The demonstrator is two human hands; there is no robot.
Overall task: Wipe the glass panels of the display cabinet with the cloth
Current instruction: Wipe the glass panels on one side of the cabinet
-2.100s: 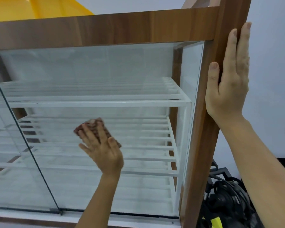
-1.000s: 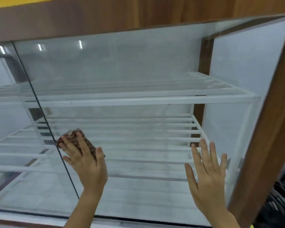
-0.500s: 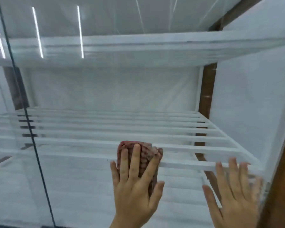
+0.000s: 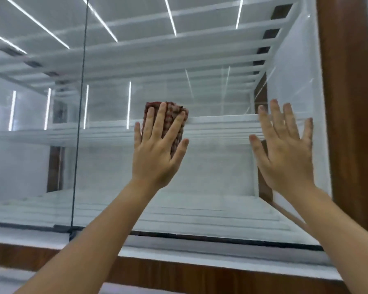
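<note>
While the cloth is pressed flat by the left hand, glass is wiped.
Fingers spread open on both; the right hand braces. Even pressure and overlapping strokes are advised.

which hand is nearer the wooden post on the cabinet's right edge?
Right. The right hand lies flat on the glass panel just left of the wooden post; the left hand presses the cloth mid-panel, farther left.
</note>
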